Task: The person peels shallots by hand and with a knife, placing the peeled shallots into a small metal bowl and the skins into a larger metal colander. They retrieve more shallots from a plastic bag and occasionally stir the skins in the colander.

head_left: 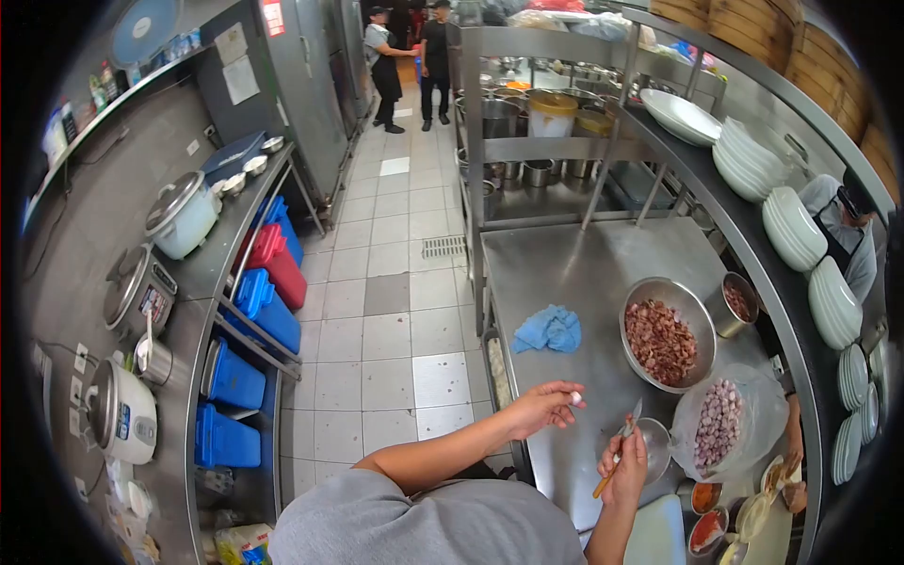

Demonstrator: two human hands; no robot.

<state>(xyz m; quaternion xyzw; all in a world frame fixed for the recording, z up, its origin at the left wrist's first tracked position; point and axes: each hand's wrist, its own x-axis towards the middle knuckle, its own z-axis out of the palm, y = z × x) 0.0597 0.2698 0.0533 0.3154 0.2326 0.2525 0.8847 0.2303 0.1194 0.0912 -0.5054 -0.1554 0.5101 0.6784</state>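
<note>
My left hand (546, 411) is closed in a pinch on a small pale bulb, apparently a shallot (576, 398). In my right hand (625, 465) is a small knife (602, 485) with a wooden handle, its blade pointing up and away from me. Just right of that hand, and partly behind it, sits a small metal bowl (656, 452). A clear plastic bag (767, 414) holding many pinkish-purple shallots (718, 426) lies farther right. Beyond it stands a large steel bowl (704, 325) of chopped reddish-brown meat (661, 344).
A blue cloth (548, 330) lies on the steel table (556, 259). Near my right are a pale cutting board (656, 532) and containers of red seasoning (706, 532). Stacked white dishes (793, 228) line the shelf. Another person's hand (796, 447) is at the right; two people stand down the aisle.
</note>
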